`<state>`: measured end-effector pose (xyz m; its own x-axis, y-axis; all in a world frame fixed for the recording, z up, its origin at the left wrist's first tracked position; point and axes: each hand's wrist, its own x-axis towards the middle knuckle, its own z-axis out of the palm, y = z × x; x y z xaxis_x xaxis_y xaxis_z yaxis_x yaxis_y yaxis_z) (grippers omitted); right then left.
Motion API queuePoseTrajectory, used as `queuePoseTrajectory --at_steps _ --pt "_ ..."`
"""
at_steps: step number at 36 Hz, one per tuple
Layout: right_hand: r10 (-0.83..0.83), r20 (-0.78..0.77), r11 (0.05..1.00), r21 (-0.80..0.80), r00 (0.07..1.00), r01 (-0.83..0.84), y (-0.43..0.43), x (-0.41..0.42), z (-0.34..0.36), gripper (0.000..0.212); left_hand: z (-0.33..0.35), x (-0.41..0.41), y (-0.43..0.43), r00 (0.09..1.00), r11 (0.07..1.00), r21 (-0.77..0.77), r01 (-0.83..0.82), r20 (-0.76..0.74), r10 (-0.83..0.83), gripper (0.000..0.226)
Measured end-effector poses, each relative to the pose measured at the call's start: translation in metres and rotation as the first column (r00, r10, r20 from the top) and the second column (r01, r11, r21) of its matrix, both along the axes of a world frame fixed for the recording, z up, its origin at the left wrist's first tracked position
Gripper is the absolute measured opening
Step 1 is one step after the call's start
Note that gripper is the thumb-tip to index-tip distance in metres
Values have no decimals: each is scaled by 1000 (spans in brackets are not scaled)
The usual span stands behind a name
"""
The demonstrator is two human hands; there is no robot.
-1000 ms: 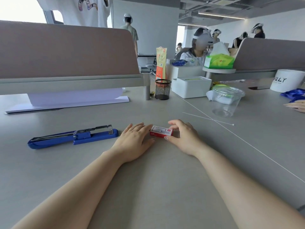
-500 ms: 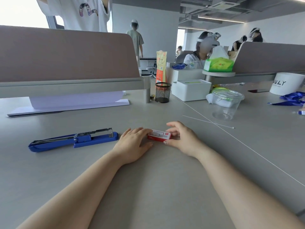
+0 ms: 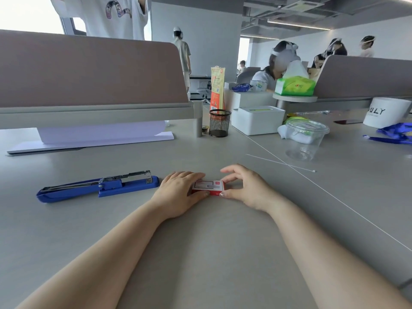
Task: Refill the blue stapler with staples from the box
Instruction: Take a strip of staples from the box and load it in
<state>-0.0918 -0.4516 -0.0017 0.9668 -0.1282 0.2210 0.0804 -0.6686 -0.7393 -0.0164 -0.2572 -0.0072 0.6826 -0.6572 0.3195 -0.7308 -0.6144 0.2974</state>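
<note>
A small red and white staple box [image 3: 209,186] lies flat on the grey desk [image 3: 200,253] in the middle. My left hand [image 3: 178,194] grips its left end, thumb on the near edge. My right hand [image 3: 245,188] pinches its right end between thumb and forefinger, other fingers lifted. The blue stapler [image 3: 98,187] lies to the left of my left hand, swung open flat, with its metal staple channel facing up. Neither hand touches the stapler.
A black mesh pen cup [image 3: 219,123] and a white box [image 3: 258,119] stand behind. A clear plastic cup [image 3: 305,139] and a thin white stick [image 3: 281,163] are at the right. Paper sheets [image 3: 100,137] lie under the divider [image 3: 89,72]. People sit and stand beyond.
My left hand has slid right onto the box's left end and now grips it. My right fingers have lifted while still pinching the right end. The stapler has not moved.
</note>
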Motion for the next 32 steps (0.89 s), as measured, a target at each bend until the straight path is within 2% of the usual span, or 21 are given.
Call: queuePoseTrajectory --at_steps 5,18,23,27,32 --pt "-2 -13 1000 -16 1000 2 -3 -3 3 50 0 2 4 1000 999 -36 27 -4 -28 43" --pt "-23 -40 999 -29 999 22 -23 -11 5 44 -4 6 8 998 996 -86 -6 -67 0 42" --pt "-24 27 1000 7 999 24 -17 -10 9 41 -3 6 7 997 995 -97 1 -71 -8 43" --pt "-21 106 988 -148 994 37 -14 -4 4 23 -3 6 7 998 993 -113 11 -54 -17 42" --pt "-29 156 967 -248 987 67 -12 0 0 18 -2 5 8 998 991 -132 25 -49 -32 46"
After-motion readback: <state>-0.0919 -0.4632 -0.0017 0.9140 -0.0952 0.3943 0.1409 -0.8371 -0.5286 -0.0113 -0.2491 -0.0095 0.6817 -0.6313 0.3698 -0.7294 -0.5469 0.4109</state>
